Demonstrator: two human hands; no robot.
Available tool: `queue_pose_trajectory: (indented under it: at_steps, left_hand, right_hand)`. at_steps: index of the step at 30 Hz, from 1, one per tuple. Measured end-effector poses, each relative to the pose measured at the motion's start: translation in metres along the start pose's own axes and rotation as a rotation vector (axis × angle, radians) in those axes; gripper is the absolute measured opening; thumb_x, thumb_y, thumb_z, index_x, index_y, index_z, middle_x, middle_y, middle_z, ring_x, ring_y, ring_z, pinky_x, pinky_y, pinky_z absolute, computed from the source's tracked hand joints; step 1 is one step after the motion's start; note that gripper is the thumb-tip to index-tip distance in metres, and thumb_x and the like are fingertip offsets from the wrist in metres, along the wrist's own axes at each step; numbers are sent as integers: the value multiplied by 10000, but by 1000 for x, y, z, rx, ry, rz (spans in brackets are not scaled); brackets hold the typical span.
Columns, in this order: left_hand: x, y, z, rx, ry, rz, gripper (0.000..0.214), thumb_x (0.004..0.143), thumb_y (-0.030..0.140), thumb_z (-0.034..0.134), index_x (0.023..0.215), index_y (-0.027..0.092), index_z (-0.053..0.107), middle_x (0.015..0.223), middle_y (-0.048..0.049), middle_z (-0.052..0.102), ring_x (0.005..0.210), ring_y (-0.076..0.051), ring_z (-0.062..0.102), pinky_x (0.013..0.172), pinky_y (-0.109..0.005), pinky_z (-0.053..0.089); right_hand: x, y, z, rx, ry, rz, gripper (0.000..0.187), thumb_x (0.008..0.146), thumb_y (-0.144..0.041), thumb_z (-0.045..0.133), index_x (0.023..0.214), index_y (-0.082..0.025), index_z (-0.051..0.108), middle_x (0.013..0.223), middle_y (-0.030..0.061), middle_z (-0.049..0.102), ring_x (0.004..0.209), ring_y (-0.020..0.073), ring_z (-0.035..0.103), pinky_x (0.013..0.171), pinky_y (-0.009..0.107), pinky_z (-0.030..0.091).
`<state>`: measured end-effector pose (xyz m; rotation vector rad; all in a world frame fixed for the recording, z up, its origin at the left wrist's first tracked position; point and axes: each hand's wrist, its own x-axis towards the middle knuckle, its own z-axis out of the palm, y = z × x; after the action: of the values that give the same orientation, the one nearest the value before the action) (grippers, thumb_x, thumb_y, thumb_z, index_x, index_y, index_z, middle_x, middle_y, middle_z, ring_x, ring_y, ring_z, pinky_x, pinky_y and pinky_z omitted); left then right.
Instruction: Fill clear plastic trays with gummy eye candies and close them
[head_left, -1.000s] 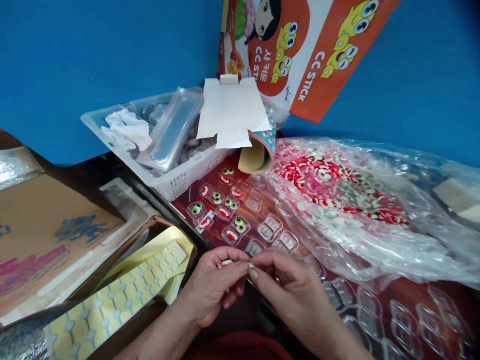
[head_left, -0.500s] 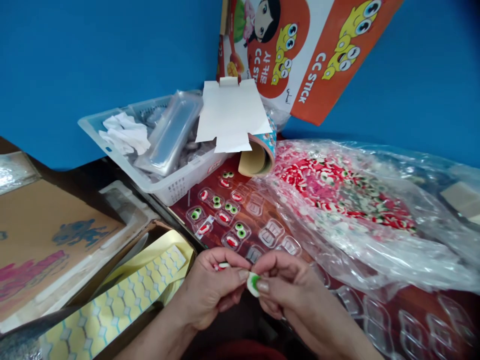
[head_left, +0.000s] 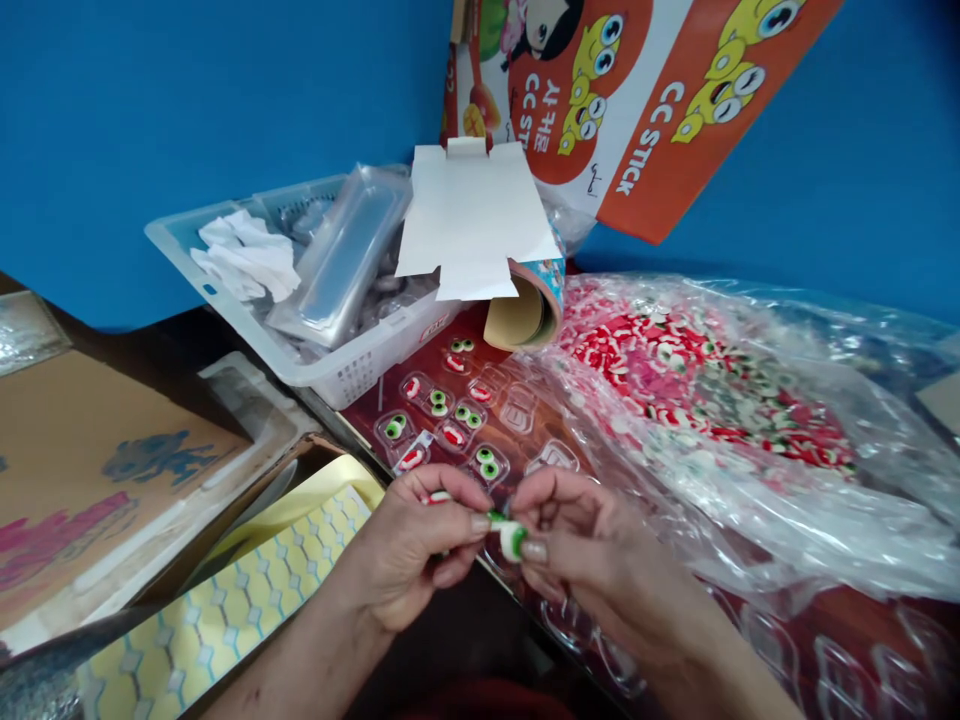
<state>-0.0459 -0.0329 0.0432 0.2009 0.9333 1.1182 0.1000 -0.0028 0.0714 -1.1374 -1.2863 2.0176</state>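
My right hand [head_left: 589, 550] pinches a white eyeball gummy [head_left: 512, 541] with a green centre between thumb and forefinger. My left hand [head_left: 424, 545] is closed, its thumb and forefinger on a green-and-white bit touching that gummy; I cannot tell if the two are joined. A red-and-white teeth gummy [head_left: 439, 497] shows inside the curled left fingers. Just beyond my hands, clear plastic blister trays [head_left: 469, 415] hold green eyeballs and red teeth. Other blister trays [head_left: 553, 456] hold no gummies. The lower fingers of both hands are partly hidden.
A large clear bag [head_left: 750, 520] of loose red, white and green gummies lies to the right. Behind stand a white basket [head_left: 322, 370] of plastic packs, a folded white card [head_left: 476, 220] and an orange printed box [head_left: 645, 190]. Yellow sticker sheets [head_left: 225, 610] sit at left.
My hands have moved slightly forward, over the table edge. The eyeball gummy has turned, and a second green bit now shows at the left fingertips. The view has shifted a little.
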Motion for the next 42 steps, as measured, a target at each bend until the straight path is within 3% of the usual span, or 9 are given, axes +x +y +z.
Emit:
queue_pose_trajectory:
  at_steps: [6,12,17,21,27,33,37,41,42]
  left_hand:
    - [1,2,-1,40,20,79,140,513,101,694,600,146,595,521,22,558,345,-17,359,326,-139,213]
    - [-4,-4,-3,129,-12,66,198,577,156,726,738,162,612,457,57,505,332,-15,335,324,-131,207]
    - [-12,-13,1,198,168,338,169,591,145,736,709,148,615,559,37,577,392,-3,391,370,-115,267]
    - [-14,4,-1,120,251,504,210,580,164,747,742,161,614,617,24,606,404,-13,402,370,-127,283]
    - [-3,17,-13,73,257,300,260,575,191,745,772,163,577,432,63,477,370,-33,343,341,-133,225]
    - [4,7,-19,78,256,267,265,589,223,742,774,167,560,413,71,456,357,-31,321,344,-141,216]
    - [5,9,-17,76,229,252,255,597,232,741,760,167,556,406,74,451,356,-29,322,345,-139,207]
    - [7,6,-13,45,218,254,259,581,222,752,745,163,561,420,73,462,364,-25,329,347,-135,207]
    - [9,5,-11,35,211,250,262,575,221,756,740,161,563,424,71,465,366,-25,332,347,-135,210]
  right_hand:
    - [5,14,-7,106,40,14,243,689,-304,699,886,-190,613,647,-17,575,524,76,499,477,194,391]
    - [-3,15,-4,-477,182,-337,75,763,-255,602,785,-189,629,721,16,594,632,116,550,557,224,440]
    - [-2,21,-10,-947,210,-402,145,779,-181,500,665,-175,590,639,13,573,586,120,534,518,220,400]
    - [40,15,-36,-970,286,-273,164,782,-245,507,670,-170,599,621,1,605,568,118,539,536,223,419]
    - [141,-25,-65,-1099,426,-197,154,762,-221,539,822,-158,667,767,42,666,701,160,601,632,252,452]
    - [181,-35,-59,-1282,342,-172,144,683,-117,603,724,-206,709,837,58,661,816,212,608,741,294,441]
    - [172,-44,-59,-1304,306,-236,132,731,-156,599,779,-188,718,902,82,635,829,206,604,770,296,447]
    - [114,-45,-48,-1198,271,-381,228,856,-279,484,887,-184,688,852,45,631,814,161,589,739,268,465]
    - [95,-39,-41,-1041,136,-386,231,847,-319,502,842,-181,687,775,28,635,731,148,588,663,258,476]
